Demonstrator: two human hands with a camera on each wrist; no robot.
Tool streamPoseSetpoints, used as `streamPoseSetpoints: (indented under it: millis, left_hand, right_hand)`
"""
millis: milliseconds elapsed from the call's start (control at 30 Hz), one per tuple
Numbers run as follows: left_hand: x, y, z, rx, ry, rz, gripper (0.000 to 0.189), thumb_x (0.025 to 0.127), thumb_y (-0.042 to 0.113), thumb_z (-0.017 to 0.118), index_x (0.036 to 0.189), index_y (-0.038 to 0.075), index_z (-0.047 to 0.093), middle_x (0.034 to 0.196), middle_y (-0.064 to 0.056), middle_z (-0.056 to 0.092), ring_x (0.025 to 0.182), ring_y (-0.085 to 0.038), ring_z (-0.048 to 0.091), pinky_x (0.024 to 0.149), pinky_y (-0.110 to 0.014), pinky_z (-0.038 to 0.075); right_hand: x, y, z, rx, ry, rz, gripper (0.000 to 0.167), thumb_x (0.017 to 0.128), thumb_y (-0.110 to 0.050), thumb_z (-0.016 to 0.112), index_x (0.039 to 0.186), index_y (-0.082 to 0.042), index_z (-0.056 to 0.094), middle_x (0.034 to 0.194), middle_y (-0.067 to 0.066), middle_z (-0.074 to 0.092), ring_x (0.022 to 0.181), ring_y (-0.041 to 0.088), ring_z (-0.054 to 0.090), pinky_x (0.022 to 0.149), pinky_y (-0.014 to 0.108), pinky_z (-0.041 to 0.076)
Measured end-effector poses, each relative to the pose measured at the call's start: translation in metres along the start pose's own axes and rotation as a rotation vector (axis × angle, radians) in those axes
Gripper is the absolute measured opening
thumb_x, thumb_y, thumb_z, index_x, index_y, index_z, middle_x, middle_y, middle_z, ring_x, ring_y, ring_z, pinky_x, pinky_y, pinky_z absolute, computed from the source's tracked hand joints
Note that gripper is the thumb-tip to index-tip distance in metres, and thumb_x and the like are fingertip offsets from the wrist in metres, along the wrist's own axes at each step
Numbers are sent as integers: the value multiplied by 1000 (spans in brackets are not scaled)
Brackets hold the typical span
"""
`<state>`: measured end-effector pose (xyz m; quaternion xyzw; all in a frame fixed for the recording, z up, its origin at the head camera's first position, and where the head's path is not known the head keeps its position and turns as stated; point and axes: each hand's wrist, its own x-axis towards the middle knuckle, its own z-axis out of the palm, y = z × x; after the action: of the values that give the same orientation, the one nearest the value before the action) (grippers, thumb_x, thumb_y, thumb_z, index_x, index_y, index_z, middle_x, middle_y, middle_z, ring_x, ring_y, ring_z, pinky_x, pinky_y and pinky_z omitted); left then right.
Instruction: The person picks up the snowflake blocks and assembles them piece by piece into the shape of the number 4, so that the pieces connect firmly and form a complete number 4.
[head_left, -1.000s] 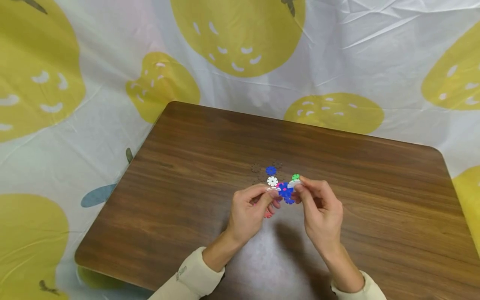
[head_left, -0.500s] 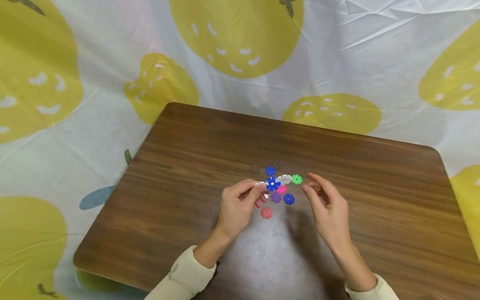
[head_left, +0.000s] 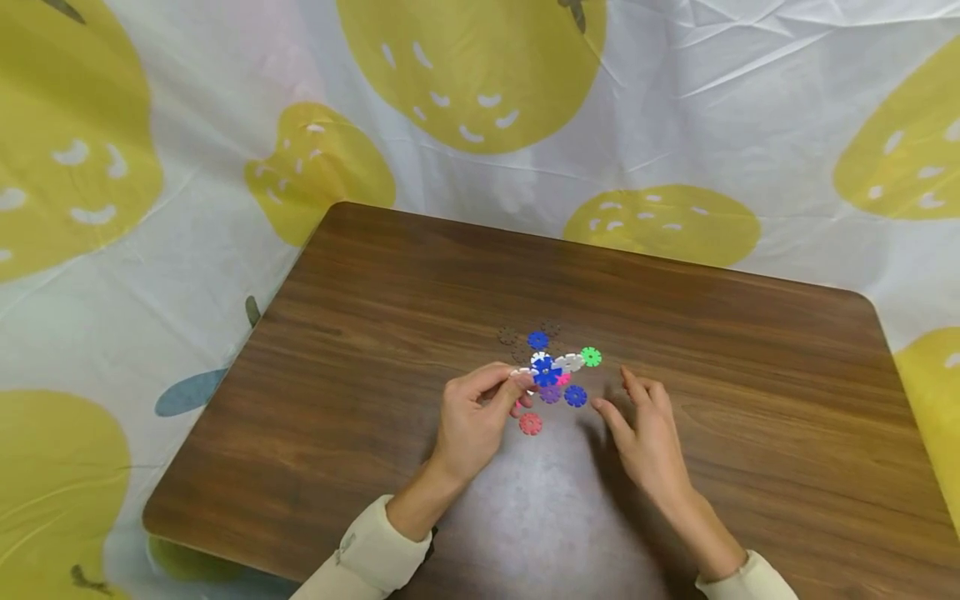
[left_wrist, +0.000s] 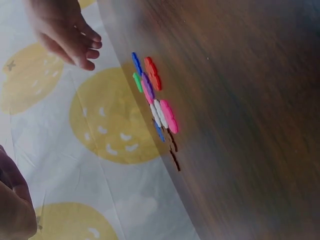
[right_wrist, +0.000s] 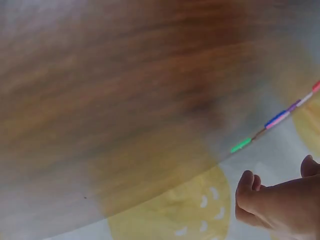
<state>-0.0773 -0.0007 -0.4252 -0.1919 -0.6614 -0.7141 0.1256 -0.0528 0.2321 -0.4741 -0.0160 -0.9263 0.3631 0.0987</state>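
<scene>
My left hand (head_left: 471, 418) pinches a small build of notched snowflake discs between thumb and fingers. A white disc sits at the fingertips, a blue disc (head_left: 546, 372) stands in the middle, and another white disc (head_left: 572, 362) juts out to the right. To the right, my right hand (head_left: 651, 442) hovers apart from the build, thumb and fingers spread and holding nothing. Below the build lie loose discs on the table: green (head_left: 591, 357), blue (head_left: 576, 396), purple (head_left: 551, 394) and red (head_left: 530, 424). Pink and white ones are partly hidden by the left hand and the build.
Beyond the build, another blue disc (head_left: 537, 340) and several dark brown discs (head_left: 507, 336) lie on the wooden table (head_left: 375, 333), hard to make out against its grain. A fruit-patterned curtain (head_left: 487, 179) hangs behind the table's far edge.
One second ago both hands gripped the build. The right hand has let go, drawn away to the right and spread its fingers; the left hand has moved slightly left with the build.
</scene>
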Motion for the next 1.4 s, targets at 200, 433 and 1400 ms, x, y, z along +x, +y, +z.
streamPoseSetpoints:
  millis: [200,433,1400]
  left_hand:
    - [-1,0,0,0,-1,14,9,94,-1,70,90,-6,76,75,-20,72,62,-15,67,58,-22,58]
    - [-3,2,-1,-12,-5,7,9,95,-1,69,90,-7,75,76,-20,72,63,-16,67,58,-23,58]
    - [-1,-1,-3,-11,-14,69,9,95,-3,68,91,-7,75,75,-19,71,63,-24,68,57,-27,59]
  right_hand:
    - [5,9,8,-44,-40,-7,68,98,-25,72,150,9,43,132,28,52,124,41,49,105,59,43]
    - [13,12,19,-81,-39,-75,67,91,-22,80,144,8,52,118,26,57,109,41,53,92,54,47]
    - [22,2,37,-96,-78,-34,31,85,-13,83,115,-7,75,99,16,67,99,36,55,79,43,34]
